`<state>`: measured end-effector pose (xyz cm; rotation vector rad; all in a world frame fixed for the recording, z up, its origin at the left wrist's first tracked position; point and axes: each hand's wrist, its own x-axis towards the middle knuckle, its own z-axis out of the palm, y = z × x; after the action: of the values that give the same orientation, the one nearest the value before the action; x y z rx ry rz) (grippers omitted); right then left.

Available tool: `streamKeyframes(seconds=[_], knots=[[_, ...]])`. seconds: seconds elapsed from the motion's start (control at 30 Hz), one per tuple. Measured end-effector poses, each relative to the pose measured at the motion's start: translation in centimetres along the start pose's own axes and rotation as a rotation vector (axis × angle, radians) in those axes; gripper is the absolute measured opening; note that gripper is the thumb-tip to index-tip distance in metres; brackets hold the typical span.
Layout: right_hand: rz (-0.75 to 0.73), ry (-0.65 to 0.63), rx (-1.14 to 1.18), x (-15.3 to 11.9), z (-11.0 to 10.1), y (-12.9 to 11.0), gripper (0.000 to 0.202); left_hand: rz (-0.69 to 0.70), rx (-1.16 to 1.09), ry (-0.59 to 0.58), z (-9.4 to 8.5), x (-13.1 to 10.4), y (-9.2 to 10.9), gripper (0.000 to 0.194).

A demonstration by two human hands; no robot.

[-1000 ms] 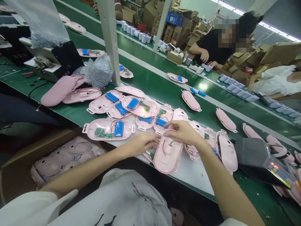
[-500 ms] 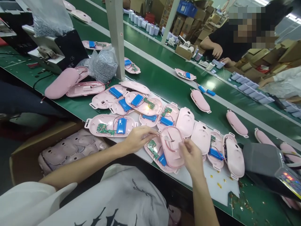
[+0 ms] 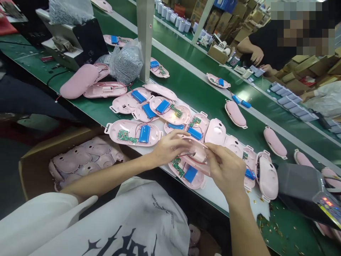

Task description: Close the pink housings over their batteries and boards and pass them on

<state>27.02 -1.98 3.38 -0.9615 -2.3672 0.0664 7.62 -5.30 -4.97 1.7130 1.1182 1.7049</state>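
A pink oval plastic shell [image 3: 198, 156] is held tilted above the work surface, its inner side with thin wires partly visible. My right hand [image 3: 226, 165] grips its right edge between thumb and fingers. At the shell's left edge, my left hand [image 3: 170, 147] has its fingers bent against it; the fingertips are partly hidden. Directly below lies an open shell half [image 3: 197, 183] with a green circuit board [image 3: 178, 167] and a blue battery pack [image 3: 191, 174]. To the left, another open shell half [image 3: 113, 133] carries a blue battery [image 3: 144, 134] and a board.
Several more pink shells crowd the white sheet [image 3: 217, 185] behind my hands. A grey machine with a lit display [image 3: 301, 192] stands at right. A bag of screws [image 3: 128, 62] leans by a metal post [image 3: 145, 39]. A carton of shells [image 3: 34, 160] sits below left. A co-worker [image 3: 269, 39] works across the bench.
The held shell has tipped from nearly upright to a flatter slant, and my right hand has turned over its edge. My left hand has come closer to the shell. The camera view has shifted slightly.
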Motion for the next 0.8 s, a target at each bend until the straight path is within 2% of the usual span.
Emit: streamKeyframes(seconds=[0.1,0.17,0.3,0.4,0.47,0.53,0.63,0.7,0.73,0.8], knots=[[0.157,-0.025,0.101,0.1,0.6,0.8,0.021,-0.37,-0.297,-0.018,0.2,0.0,-0.3,0.044],[0.22,-0.081,0.119,0.5,1.1,1.1,0.024,-0.52,-0.401,-0.085,0.0,0.1,-0.4,0.048],[0.258,-0.272,0.113,2.0,2.7,1.2,0.026,-0.554,-0.418,-0.168,-0.1,0.4,-0.5,0.037],[0.28,-0.387,0.185,3.1,4.1,1.8,0.019,-0.559,-0.375,-0.141,0.0,0.6,-1.0,0.034],[0.31,-0.413,0.258,3.7,5.0,2.0,0.017,-0.559,-0.295,-0.121,-0.2,0.8,-1.4,0.031],[0.342,-0.401,0.276,4.0,5.4,1.6,0.018,-0.544,-0.168,-0.154,-0.5,1.0,-1.5,0.032],[0.325,-0.299,0.27,3.3,4.7,0.7,0.022,-0.509,0.046,-0.239,-1.1,1.3,-0.7,0.041],[0.318,-0.141,0.35,1.6,3.2,1.6,0.026,-0.511,0.158,-0.286,-1.4,1.7,-0.2,0.045],[0.376,-0.007,0.391,0.2,2.0,2.8,0.026,-0.536,0.217,-0.297,-1.5,1.9,-0.2,0.047],[0.689,0.416,0.451,-3.5,-0.9,6.3,0.023,-0.59,0.316,-0.328,-1.7,2.4,-0.4,0.052]])
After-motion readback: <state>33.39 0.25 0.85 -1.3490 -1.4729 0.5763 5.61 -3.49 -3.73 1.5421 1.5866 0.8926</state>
